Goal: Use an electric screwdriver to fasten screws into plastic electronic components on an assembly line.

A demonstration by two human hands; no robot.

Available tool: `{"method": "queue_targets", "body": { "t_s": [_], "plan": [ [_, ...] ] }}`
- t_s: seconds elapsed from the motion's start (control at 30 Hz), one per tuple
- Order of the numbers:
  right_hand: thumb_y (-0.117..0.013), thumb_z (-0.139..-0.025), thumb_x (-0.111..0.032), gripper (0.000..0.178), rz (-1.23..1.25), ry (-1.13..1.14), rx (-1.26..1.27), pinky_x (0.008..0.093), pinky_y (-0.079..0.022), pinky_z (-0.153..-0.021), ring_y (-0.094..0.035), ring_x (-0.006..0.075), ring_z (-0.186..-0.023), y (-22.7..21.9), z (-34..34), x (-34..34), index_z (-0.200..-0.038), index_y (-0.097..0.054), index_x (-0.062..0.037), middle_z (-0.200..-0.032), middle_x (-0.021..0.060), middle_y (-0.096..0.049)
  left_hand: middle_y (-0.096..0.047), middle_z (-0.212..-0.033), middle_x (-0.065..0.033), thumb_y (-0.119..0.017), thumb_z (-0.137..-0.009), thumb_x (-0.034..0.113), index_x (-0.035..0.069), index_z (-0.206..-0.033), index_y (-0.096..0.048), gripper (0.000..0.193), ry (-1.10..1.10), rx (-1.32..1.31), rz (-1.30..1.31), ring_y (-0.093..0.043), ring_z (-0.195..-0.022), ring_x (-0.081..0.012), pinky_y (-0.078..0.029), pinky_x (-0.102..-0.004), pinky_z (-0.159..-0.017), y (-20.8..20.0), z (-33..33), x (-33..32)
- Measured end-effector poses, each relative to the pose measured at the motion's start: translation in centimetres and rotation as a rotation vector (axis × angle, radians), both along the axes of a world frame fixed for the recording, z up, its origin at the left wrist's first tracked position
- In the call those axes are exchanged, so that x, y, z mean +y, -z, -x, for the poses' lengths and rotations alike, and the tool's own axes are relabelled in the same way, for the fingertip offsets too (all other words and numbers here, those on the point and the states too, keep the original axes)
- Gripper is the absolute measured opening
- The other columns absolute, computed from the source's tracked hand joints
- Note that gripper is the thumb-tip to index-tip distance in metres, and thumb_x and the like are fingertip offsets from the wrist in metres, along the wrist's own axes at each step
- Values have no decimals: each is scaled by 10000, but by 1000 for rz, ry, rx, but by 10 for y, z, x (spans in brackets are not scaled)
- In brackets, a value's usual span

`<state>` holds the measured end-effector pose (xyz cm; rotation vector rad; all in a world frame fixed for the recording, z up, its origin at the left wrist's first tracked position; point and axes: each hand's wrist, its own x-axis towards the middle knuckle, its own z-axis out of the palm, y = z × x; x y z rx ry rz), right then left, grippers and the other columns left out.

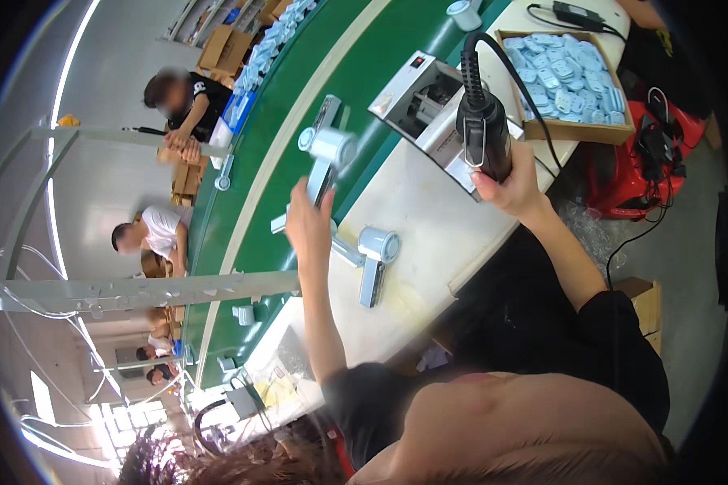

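We find the light-blue plastic device with a drum-shaped round head and a straight bar handle (332, 146) raised over the near edge of the belt, its head pointing away from the wearer. The wearer's left hand (309, 220) is closed around the lower part of its handle, thumb and fingers on opposite sides (the head is smeared by blur, so we cannot read its finer detail).

The wearer's right hand (511, 187) is wrapped around a black cylindrical power screwdriver (485, 133), held apart from the device; its thick black cable (505, 58) leaves the ribbed end and loops down to the right.

Just beside the screwdriver we note a pale grey metal box-shaped machine with an open top and a small red switch (413, 73). It stands on the long white worktable (416, 267). A second light-blue device (371, 280) lies on the table, nearer the wearer than the left hand. At the table's far right, an open brown cardboard carton (576, 132) holds a heap of light-blue moulded parts (562, 77).

Beyond the table runs the broad green conveyor belt (260, 182), bearing several similar devices. Across it we see a co-worker in a dark shirt (210, 105), hands together, and another in a white shirt (162, 230).
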<state>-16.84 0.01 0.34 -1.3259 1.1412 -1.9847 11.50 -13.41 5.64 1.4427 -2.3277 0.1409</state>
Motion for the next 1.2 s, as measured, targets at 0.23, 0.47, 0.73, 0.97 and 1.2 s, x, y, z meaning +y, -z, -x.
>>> {"method": "queue_targets", "body": {
  "t_s": [0.23, 0.47, 0.73, 0.97, 1.2],
  "plan": [
    [-738, -653, -197, 542, 10, 24, 150, 227, -451, -508, -567, 108, -533, 8, -8, -8, -1099, -549, 46, -685, 50, -617, -545, -1104, -241, -577, -896, 216, -17, -1208, -446, 411, -384, 141, -37, -544, -1004, -420, -444, -454, -794, 37, -107, 129],
    [-727, -675, -215, 497, 25, 26, 63, 235, -470, -634, -570, 99, -668, 3, -6, -9, -1073, -567, 36, -771, 59, -631, -510, -1253, -185, -505, -911, 126, 20, -1249, -464, 356, -204, -1, 20, -469, -1177, -353, -391, -442, -939, 42, -117, 103],
    [-731, -693, -183, 377, 120, 64, 77, 220, -423, -536, -521, 54, -598, -8, -13, -8, -995, -589, -7, -699, 8, -594, -453, -1340, -144, -486, -800, -16, 47, -1320, -408, 529, -47, -198, -16, -401, -1264, -330, -370, -442, -984, 70, -167, -109],
    [-814, -694, -234, 498, -79, 136, 159, 213, -390, -547, -473, 45, -642, -5, -6, -5, -1064, -587, 9, -742, -6, -549, -615, -1078, -157, -729, -665, 61, 41, -1121, -591, 477, 113, -235, 87, -559, -1024, -353, -447, -437, -891, 84, -202, -134],
    [-792, -700, -309, 608, -178, 704, 477, 300, -472, -579, -605, 178, -617, -26, 97, 35, -1150, -560, 27, -742, 134, -650, -556, -964, -114, -799, -665, 148, 46, -1051, -644, 428, 24, 158, 126, -535, -915, -278, -405, -389, -872, -20, -101, -34]
  ]
}}
